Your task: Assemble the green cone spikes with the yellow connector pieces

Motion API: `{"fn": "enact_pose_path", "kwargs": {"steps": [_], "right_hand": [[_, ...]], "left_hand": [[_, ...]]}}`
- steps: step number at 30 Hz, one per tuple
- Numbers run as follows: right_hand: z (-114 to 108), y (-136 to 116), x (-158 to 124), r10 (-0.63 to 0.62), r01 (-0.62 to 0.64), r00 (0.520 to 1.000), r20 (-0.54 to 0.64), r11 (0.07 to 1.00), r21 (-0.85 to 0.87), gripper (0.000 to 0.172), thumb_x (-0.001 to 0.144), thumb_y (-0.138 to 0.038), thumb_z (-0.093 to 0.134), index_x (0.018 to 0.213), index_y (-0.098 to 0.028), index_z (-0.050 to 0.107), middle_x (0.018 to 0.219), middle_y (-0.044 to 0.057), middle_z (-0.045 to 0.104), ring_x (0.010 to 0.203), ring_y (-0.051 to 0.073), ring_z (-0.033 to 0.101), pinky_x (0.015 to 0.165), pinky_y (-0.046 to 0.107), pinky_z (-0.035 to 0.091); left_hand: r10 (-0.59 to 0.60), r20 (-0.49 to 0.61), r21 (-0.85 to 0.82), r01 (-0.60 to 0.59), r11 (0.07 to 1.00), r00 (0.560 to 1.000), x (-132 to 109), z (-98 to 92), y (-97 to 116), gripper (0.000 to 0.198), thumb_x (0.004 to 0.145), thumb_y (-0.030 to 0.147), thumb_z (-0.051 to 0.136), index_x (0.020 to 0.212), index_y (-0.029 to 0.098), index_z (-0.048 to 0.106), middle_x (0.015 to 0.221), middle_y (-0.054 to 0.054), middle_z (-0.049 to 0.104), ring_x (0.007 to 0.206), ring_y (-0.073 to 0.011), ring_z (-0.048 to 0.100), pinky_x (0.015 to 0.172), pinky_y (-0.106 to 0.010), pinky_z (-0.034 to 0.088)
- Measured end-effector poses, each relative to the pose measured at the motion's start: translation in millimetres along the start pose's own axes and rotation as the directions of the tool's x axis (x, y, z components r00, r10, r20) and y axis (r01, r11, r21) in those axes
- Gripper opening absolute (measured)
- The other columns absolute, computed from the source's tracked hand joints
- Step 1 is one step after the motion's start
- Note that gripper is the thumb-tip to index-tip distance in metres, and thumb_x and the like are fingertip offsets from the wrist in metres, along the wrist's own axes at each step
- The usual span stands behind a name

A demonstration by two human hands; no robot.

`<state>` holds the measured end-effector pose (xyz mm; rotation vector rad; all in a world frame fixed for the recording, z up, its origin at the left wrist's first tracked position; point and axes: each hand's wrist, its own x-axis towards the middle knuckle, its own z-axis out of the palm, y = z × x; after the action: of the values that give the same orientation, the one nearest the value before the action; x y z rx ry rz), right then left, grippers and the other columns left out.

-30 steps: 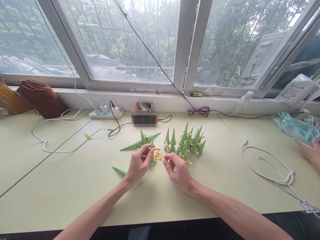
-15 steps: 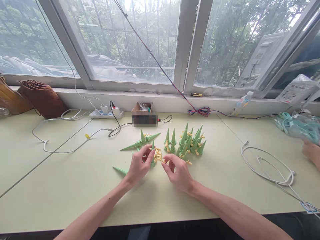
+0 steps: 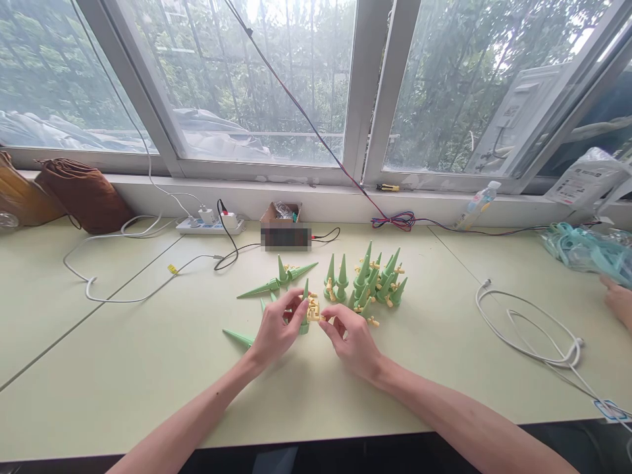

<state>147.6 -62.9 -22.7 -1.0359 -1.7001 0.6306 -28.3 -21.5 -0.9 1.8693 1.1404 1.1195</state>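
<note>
My left hand (image 3: 280,326) is closed around a green watering spike (image 3: 305,326), its tip pointing up between thumb and fingers. Just right of it, my right hand (image 3: 353,339) pinches a small yellow valve (image 3: 322,317); fingertips hide part of it. More yellow valve pieces (image 3: 313,307) lie between the two hands. Beyond my right hand several green spikes fitted with yellow valves (image 3: 365,280) stand in a cluster, and a pair of spikes (image 3: 342,280) stands left of them. Other spikes (image 3: 259,288) lie beyond my left hand, and one (image 3: 237,338) lies beside it.
At the back are a power strip (image 3: 210,226), a small cardboard box (image 3: 269,214) and a bundled red-blue cable (image 3: 395,220). A white cable (image 3: 528,352) coils at right, near another person's hand (image 3: 617,301) and teal tubing in plastic (image 3: 577,250). A bottle (image 3: 476,205) leans against the sill.
My left hand and the spike in it have shifted slightly toward my right hand and nearer to me. My right hand stays nearly still. The other person's hand has moved a little right.
</note>
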Motion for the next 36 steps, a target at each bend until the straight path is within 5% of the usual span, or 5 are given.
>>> {"fn": "enact_pose_path", "kwargs": {"steps": [25,36], "right_hand": [[0.1,-0.6,0.7,-0.003,0.004,1.0,0.03,1.0,-0.016,0.017,0.097,-0.028,0.05,0.096,-0.017,0.063,0.089,0.006,0.066,0.057,0.012,0.051,0.054,0.025,0.047],[0.3,0.9,1.8,0.036,-0.036,0.997,0.066,0.999,-0.009,0.026,0.099,-0.033,0.045,0.089,-0.017,0.062,0.074,0.003,0.061,0.058,0.013,0.048,0.054,0.025,0.041]], "left_hand": [[0.026,0.041,-0.016,-0.025,1.0,0.999,-1.6,1.1,1.9,0.022,0.094,0.037,0.052,0.103,0.017,0.057,0.068,0.002,0.052,0.057,-0.0099,0.045,0.05,-0.022,0.041],[0.029,0.061,-0.015,-0.028,0.999,0.998,-1.7,1.0,3.6,0.021,0.094,0.035,0.052,0.103,0.017,0.057,0.069,0.002,0.053,0.057,-0.0099,0.045,0.049,-0.021,0.041]]}}
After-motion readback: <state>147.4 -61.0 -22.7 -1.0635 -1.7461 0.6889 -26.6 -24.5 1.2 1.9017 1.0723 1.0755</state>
